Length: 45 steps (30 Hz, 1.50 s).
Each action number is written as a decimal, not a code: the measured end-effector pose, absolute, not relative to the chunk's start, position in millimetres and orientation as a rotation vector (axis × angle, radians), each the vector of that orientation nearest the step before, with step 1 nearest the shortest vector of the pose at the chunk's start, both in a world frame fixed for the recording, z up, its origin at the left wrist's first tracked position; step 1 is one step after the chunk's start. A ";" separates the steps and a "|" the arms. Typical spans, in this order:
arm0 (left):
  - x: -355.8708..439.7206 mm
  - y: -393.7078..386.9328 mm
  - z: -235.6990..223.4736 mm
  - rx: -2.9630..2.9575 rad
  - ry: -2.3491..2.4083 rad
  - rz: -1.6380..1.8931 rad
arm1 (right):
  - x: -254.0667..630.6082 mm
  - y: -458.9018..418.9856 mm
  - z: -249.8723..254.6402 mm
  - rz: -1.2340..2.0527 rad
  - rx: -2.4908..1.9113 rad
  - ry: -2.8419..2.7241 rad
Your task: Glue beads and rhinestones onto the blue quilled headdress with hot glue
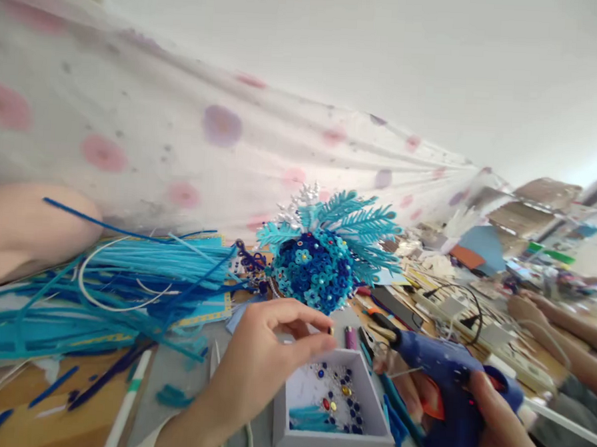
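My left hand (266, 355) hovers above a small white box (287, 433) of blue, red and gold gems, its thumb and fingertips pinched on a tiny gold bead (331, 330). My right hand (498, 427) grips a blue hot glue gun (443, 378) with an orange trigger, its nozzle aimed left toward the bead. Just beyond the fingers sits a blue flower-covered ornament (313, 267) with turquoise feathery leaves and a white snowflake on top.
A heap of blue and turquoise pipe cleaners (125, 288) covers the table's left side. A pink lighter (350, 336) lies beside the box. A spotted white curtain (183, 137) hangs behind. Cluttered craft supplies and another person's arms (563, 324) lie at right.
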<state>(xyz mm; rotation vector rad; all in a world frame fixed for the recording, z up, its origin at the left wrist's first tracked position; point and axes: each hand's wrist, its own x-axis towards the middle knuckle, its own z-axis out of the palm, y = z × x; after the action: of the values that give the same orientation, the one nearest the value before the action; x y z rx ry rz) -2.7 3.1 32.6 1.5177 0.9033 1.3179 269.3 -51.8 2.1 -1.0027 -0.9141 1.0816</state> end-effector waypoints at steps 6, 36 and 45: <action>-5.7 6.6 27.4 1.575 0.710 1.454 | 214.8 -65.2 24.8 1.132 -1.233 -0.970; 4.3 -2.3 27.0 1.442 0.595 1.516 | 232.7 -58.2 9.2 1.156 -1.017 -1.417; 3.9 0.8 22.9 1.422 0.627 1.504 | 224.0 -64.1 29.2 1.275 -1.135 -1.213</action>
<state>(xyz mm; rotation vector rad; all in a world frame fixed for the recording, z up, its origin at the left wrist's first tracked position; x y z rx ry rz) 3.9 0.8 22.9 1.4218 0.6267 1.5044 224.0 -64.1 29.2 -1.1352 -1.2133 1.2754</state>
